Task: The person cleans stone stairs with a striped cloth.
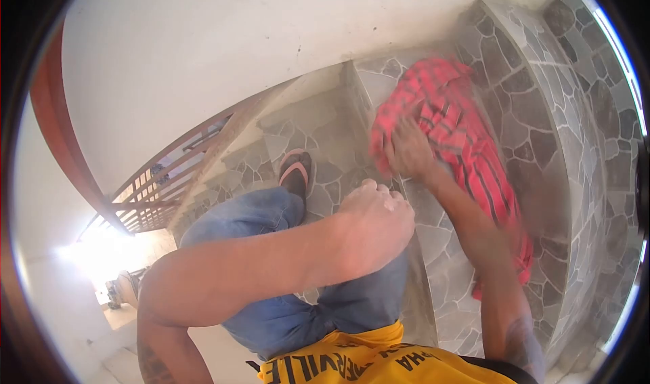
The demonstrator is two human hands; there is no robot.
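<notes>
A red-and-black checked cloth (467, 140) lies bunched and stretched along a stone-patterned step (443, 255). My right hand (409, 147) is closed on the cloth near its left edge, slightly smeared by motion. In front of my body, left of the cloth and apart from it, my left hand (379, 225) is curled into a fist with the knuckles up. Its palm side is hidden, so I cannot see whether something is inside. Pale dust or residue shows on the knuckles.
Stone-patterned stairs (325, 140) drop to the left, where my sandalled foot (296, 171) stands. A white wall (223, 38) runs along the far side. A wooden railing (176, 160) borders the lower flight. At right rises a stone-clad step face (514, 93).
</notes>
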